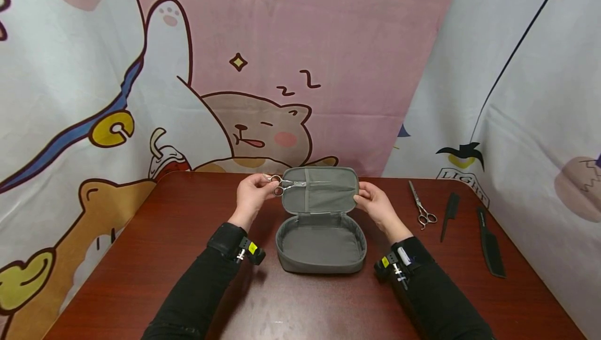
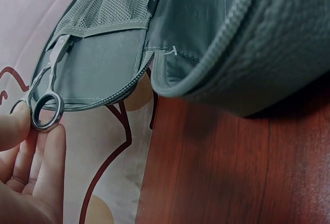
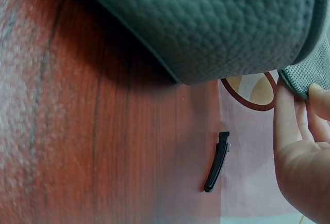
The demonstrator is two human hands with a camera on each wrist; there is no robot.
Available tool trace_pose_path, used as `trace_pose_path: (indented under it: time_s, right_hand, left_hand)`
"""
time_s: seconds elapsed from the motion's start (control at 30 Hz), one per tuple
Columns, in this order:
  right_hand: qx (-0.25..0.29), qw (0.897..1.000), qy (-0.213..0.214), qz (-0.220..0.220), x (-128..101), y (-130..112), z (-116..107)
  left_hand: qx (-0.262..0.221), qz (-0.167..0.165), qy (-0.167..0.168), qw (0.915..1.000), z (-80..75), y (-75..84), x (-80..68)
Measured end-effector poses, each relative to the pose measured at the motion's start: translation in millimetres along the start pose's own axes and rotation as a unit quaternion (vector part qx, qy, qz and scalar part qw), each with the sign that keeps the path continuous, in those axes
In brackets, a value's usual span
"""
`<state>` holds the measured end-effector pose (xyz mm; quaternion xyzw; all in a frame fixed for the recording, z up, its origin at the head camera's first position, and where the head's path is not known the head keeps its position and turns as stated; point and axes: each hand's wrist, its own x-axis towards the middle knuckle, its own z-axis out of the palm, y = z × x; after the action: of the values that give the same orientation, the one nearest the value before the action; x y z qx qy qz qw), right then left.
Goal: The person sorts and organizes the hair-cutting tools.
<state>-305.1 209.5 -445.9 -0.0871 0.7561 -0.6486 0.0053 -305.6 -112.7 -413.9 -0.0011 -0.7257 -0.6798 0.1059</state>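
Observation:
A grey zip case (image 1: 321,266) stands unzipped on the table with its lid (image 1: 331,199) raised at the back. My left hand (image 1: 252,196) pinches a pair of silver scissors (image 1: 292,184) by the finger rings at the lid's left side. In the left wrist view, their blades run under the band of the lid's mesh pocket (image 2: 111,10), which hides the tips. My right hand (image 1: 377,205) pinches the lid's right edge between thumb and fingers, as the right wrist view also shows. The case's bottom half looks bare inside.
To the right lie thinning-style scissors (image 1: 421,208), a black tail-handled comb (image 1: 451,212) and a wide black comb (image 1: 491,246). A slim black clip (image 3: 217,162) lies near the table's back edge in the right wrist view. A printed cloth (image 1: 352,69) hangs behind the table (image 1: 188,235).

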Motion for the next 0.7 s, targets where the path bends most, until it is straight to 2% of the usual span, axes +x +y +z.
trace_pose_path:
  time_s: [0.17,0.7]
  right_hand:
    - [-0.007,1.0,0.001,-0.001,0.4,-0.3,-0.1]
    - [-0.02,1.0,0.01,-0.001,1.4,2.2,0.3]
  left_hand:
    - [0.006,-0.008,0.006,0.9999,-0.1,1.6,-0.9]
    - [-0.028,-0.027,0.008,0.9992,4.7,2.4,0.9]
